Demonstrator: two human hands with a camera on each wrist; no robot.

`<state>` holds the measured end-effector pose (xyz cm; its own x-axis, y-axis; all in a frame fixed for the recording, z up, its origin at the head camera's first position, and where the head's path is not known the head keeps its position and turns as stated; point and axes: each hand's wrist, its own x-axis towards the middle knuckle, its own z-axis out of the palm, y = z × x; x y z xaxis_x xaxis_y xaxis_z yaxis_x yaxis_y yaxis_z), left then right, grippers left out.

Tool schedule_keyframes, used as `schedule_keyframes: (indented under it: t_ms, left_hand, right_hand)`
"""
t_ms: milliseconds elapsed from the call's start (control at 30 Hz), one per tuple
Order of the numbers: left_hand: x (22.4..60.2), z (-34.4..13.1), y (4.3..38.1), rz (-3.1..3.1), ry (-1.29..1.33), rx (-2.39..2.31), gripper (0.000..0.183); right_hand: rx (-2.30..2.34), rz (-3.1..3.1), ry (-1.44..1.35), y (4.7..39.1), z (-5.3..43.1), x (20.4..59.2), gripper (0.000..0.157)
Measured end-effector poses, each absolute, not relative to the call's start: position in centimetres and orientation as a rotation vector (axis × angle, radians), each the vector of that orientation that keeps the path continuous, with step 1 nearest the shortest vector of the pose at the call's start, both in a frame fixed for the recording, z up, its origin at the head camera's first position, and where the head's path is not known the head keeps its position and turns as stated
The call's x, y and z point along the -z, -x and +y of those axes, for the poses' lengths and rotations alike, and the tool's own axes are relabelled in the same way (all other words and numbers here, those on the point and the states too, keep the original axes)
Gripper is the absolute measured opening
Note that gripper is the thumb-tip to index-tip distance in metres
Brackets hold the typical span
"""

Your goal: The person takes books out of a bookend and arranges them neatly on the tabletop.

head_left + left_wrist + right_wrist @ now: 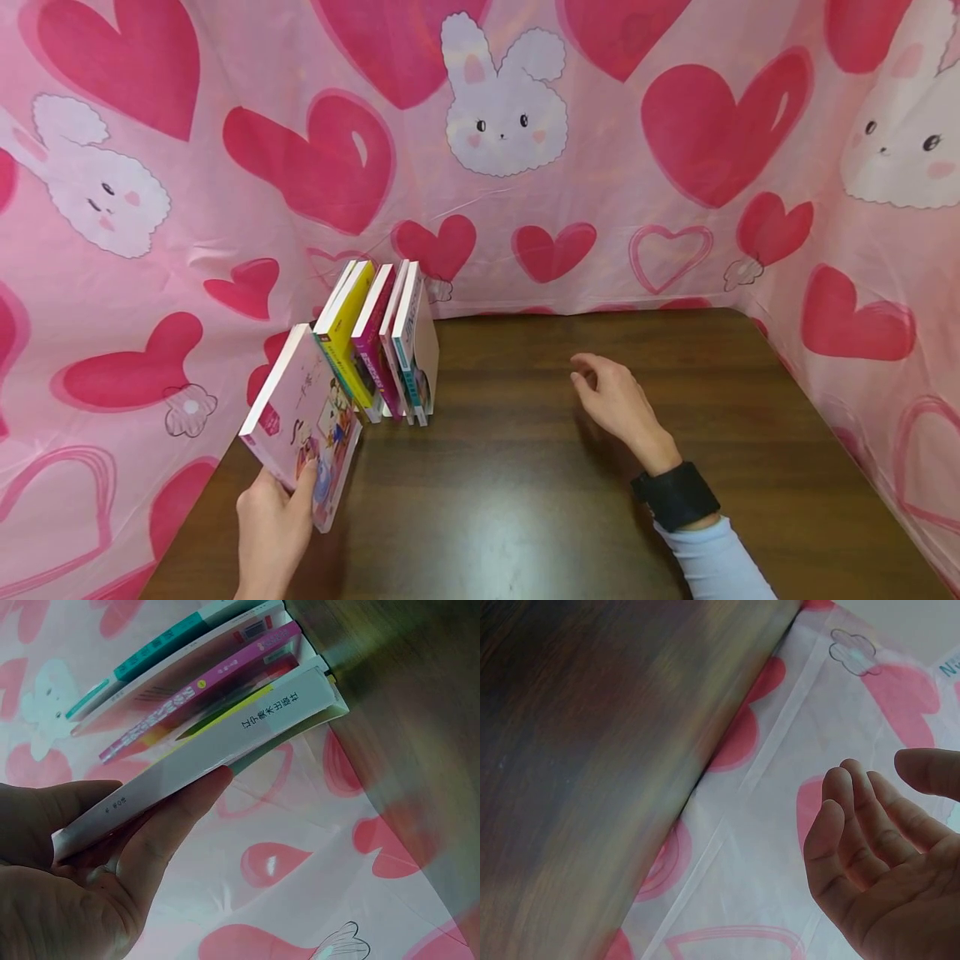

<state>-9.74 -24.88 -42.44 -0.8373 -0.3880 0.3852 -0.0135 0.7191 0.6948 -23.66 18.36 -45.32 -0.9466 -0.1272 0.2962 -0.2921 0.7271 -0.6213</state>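
My left hand (273, 525) grips a pink picture book (307, 417) by its near lower edge, thumb on the illustrated cover and fingers behind. The book stands upright at the left end of a row of books. Beside it in the row are a yellow book (347, 333), a magenta book (377, 350) and a white-and-teal book (416, 342), all upright with spines toward me. In the left wrist view the held book's pale spine (217, 742) shows between thumb and fingers. My right hand (618, 400) hovers over the table at right, fingers loosely curved, holding nothing.
A dark wooden table (487, 467) lies under everything. Pink cloth (517, 208) with hearts and rabbits hangs along the back and both sides, close behind the books. A black band (678, 496) wraps the right wrist.
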Motion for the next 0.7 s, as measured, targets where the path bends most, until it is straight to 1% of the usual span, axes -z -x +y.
schedule_keyframes:
  t_ms: [267,700]
  left_hand:
    - [42.1,-24.4,9.1,-2.399,-0.277,0.958,0.028]
    - [41.8,-23.4,8.6,-2.416,-0.304,1.000,0.030]
  right_hand:
    - [-1.011,-2.695,-0.331,23.7,18.3,45.4,0.030]
    - [-1.016,-2.697,-0.326,23.7,18.2,45.3,0.029]
